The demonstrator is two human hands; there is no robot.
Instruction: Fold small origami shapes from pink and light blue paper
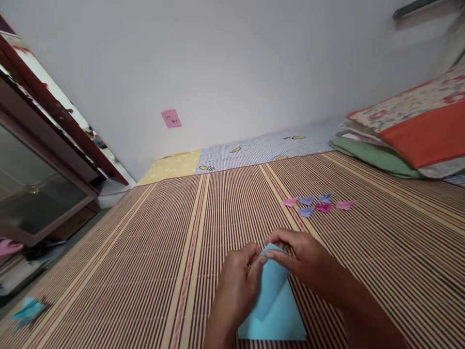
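A light blue sheet of paper (278,305), folded toward a point at its far end, lies on the striped mat with its wide edge nearest me. My left hand (241,276) grips its left side near the tip, thumb on top. From the right, my right hand (298,252) pinches the same tip between thumb and curled fingers. Both thumbs press close together on the upper fold. The fingertips under the paper are partly hidden.
Several small folded paper pieces (306,212) in pink and blue lie on the striped mat (152,261) beyond my right hand. A teal folded paper (29,310) sits at the left edge. Stacked bedding (410,131) stands at the right. A pink note (171,118) is on the wall.
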